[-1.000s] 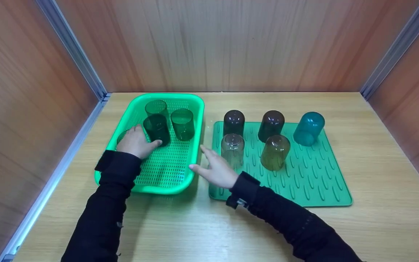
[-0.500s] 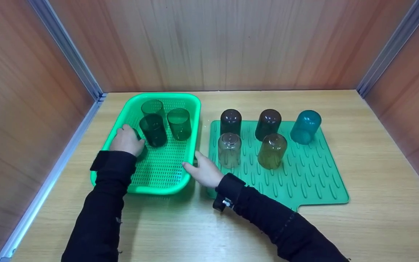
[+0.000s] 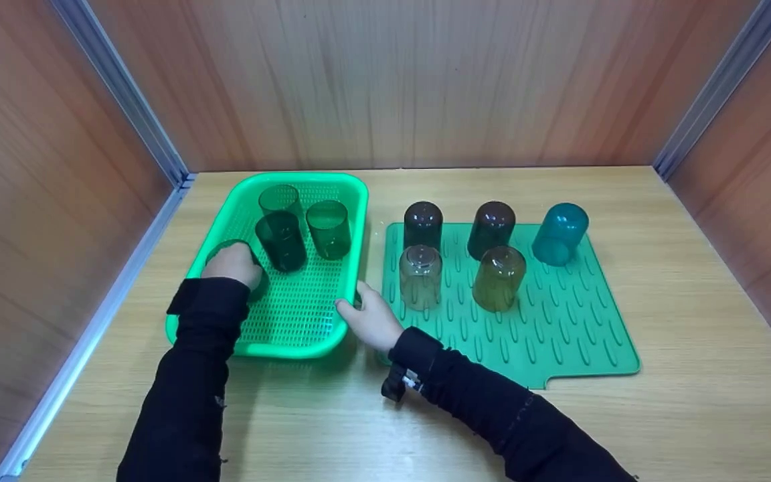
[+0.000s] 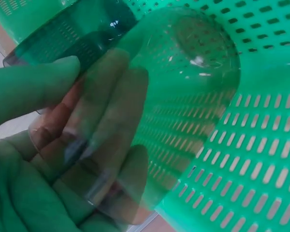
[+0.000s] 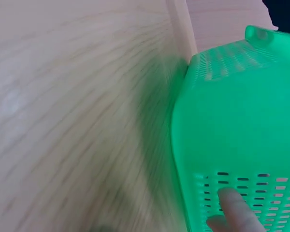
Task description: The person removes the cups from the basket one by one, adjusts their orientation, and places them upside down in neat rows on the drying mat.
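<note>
A green perforated basket holds several see-through green cups. My left hand grips the cup at the basket's left wall. In the left wrist view my fingers curl round this tilted green cup above the basket floor. Three more cups stand upright behind it. My right hand rests against the basket's right side with straight fingers, thumb by the rim. In the right wrist view one finger touches the basket's outer wall.
A green ribbed mat lies to the right of the basket. Several upturned cups stand on it: two dark ones, a teal one, a clear one and an amber one. Wooden walls close off three sides.
My left hand left the dark green cup, moved to the basket's left wall and took hold of the cup there. My right hand slid off the mat onto the basket's right side.
</note>
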The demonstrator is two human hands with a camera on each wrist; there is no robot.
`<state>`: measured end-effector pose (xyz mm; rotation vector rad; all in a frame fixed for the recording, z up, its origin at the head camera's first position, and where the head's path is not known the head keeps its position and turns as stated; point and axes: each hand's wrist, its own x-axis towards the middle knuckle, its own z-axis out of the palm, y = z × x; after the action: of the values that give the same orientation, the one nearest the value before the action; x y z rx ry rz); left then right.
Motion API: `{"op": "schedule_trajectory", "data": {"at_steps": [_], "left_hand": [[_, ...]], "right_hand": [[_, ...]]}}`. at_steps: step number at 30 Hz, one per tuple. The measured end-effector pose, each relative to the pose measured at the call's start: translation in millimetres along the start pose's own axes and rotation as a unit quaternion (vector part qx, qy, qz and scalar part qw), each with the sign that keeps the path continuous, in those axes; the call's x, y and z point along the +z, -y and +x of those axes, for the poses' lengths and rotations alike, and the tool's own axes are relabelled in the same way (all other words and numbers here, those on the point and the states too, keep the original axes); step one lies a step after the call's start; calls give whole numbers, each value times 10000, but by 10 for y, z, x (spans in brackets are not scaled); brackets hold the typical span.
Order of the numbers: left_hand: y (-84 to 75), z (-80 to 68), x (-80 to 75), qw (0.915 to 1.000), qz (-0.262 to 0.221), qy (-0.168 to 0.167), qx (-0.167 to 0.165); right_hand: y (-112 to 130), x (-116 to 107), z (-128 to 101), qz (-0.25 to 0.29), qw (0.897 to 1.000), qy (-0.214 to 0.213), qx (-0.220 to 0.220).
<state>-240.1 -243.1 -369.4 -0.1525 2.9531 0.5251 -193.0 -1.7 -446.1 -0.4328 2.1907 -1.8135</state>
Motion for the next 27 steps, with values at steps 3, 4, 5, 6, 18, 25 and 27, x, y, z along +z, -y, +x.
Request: {"op": "schedule_trajectory", "data": {"at_steps": [3,4,5,6,18,25,27], "left_hand": [[6,-13,-13,9999,-74,116,22],[8,-15,-19,9998,-97,140,44],[7,-18,-25,9997,-142,197,66],[3,-23,-31,9995,-180,225,106],[-139,-191,-28,9955,-753,280,501],[-303,-353,-56,9841,-1497,-29,951],[-355,-382,-56,9792,-1724,-121,1059]], "right_hand": [[-5,9,2,57,10000,2,-19],[-9,12,4,71,10000,-5,-31],[-11,15,5,77,10000,-18,-25],[-13,16,5,92,10000,-31,-23],[-33,23,20,366,9992,-46,174],[-36,39,2,324,9994,-145,-9],[-40,50,0,576,9981,-216,-52]]}}
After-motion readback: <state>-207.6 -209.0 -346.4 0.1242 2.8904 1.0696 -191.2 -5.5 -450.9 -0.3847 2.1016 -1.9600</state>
